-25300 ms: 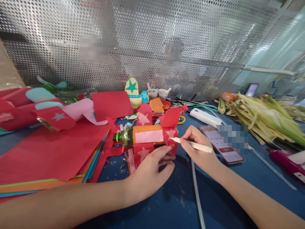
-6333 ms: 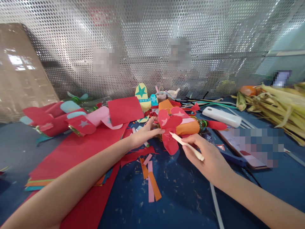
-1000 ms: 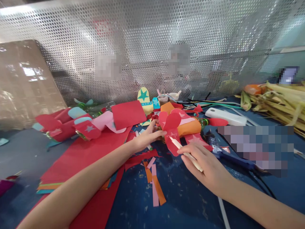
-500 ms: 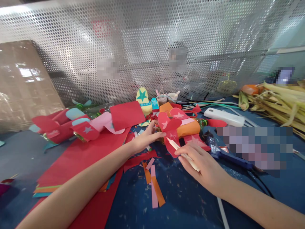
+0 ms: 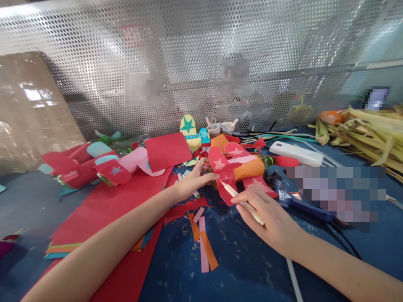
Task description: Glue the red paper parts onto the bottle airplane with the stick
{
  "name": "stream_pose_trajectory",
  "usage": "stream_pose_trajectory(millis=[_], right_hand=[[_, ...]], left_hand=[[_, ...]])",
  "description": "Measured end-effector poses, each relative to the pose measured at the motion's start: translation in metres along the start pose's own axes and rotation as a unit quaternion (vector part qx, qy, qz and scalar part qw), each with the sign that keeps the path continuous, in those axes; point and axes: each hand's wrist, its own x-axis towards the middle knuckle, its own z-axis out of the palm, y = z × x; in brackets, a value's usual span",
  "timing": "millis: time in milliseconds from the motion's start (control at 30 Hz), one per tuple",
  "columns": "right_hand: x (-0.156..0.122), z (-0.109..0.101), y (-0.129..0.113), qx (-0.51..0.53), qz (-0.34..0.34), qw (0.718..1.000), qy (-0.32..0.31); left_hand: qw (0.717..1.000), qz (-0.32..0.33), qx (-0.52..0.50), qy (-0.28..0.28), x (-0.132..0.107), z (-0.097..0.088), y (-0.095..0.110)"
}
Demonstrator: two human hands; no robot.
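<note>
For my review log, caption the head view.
Left hand steadies a paper-wrapped bottle; right hand holds pen to its red flap.

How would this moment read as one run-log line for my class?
left hand: at base end of paper-wrapped bottle | right hand: holding white pen, tip at star outline on red paper fin | nearby: paper strips

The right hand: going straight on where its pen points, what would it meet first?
Likely the red paper flap, right by the tip of the pen in the right hand; whether they touch is hard to tell. The left hand seems just beyond.
</note>
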Motion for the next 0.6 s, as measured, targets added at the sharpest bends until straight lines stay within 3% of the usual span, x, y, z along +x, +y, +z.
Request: stream_pose_trajectory(millis=[600], right_hand=[[0.0043,-0.0042,-0.0035,-0.003,-0.001,1.0,0.007]], left_hand=[[1.0,0.004,0.003,-0.004,0.0008,-0.0004,-0.0001]])
